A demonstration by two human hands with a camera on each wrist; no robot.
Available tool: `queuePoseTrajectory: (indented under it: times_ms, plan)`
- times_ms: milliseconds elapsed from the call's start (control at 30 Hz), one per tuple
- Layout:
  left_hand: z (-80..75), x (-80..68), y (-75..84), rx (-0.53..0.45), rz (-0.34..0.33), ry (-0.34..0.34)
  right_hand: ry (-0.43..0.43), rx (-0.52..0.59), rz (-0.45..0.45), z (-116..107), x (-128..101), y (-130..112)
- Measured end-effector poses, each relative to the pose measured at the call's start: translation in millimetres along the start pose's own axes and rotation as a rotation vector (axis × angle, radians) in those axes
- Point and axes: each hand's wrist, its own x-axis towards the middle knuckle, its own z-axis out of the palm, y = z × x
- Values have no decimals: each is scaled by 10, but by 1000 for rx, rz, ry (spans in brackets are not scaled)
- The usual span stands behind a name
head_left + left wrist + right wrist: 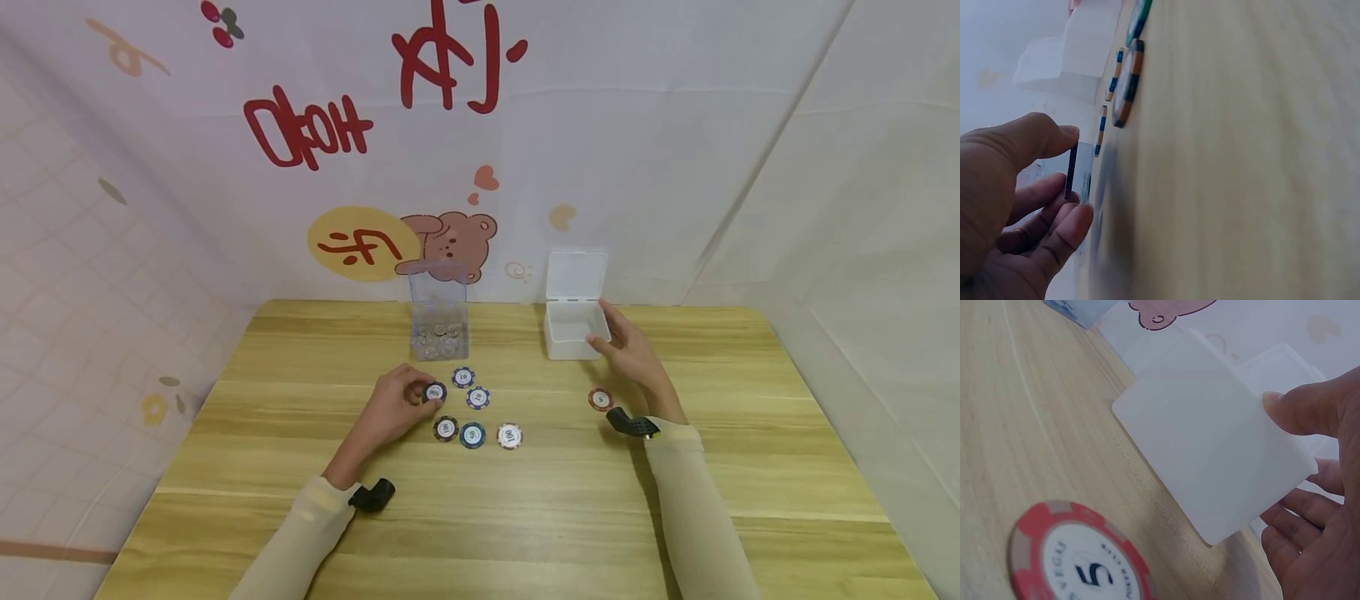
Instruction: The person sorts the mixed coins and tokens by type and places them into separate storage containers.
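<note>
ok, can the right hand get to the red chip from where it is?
Probably yes: the red chip lies alone on bare table just beside the right hand, which rests at the white box; nothing lies between.

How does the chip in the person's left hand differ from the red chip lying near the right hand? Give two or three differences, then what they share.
The dark chip is pinched in the left hand, lifted on edge off the table; the red chip lies flat, untouched, beside the right hand. The dark chip sits by the cluster; the red chip lies alone. Both are round, with a white middle.
</note>
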Motion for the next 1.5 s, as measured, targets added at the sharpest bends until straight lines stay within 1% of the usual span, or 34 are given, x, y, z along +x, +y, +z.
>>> queuePoseTrajectory:
  times_ms: [133,300,433,500,667,767,933,1133,1333,1500]
  plan:
    - [6,30,56,-29,10,19,3,-4,15,-2,-9,5]
    - [13,89,161,-46,44,53,1,-14,12,-2,-12,21]
    - [23,140,245,-44,46,64,-2,12,1,-1,-21,26]
    - [31,166,279,-46,49,68,-11,33,0,2,-37,-27]
    - [46,236,343,-53,67,63,-23,61,12,8,-41,-48]
    - [44,282,399,-53,73,62,-13,50,9,9,-18,30]
    - [28,351,519,-74,76,57,0,41,-8,11,-13,57]
    - [40,444,618,-93,99,45,0,52,-16,13,-14,46]
    - [73,545,695,-79,112,53,-7,38,-20,17,-12,9]
    - [112,623,752,-79,140,49,-13,27,-24,11,-9,-2]
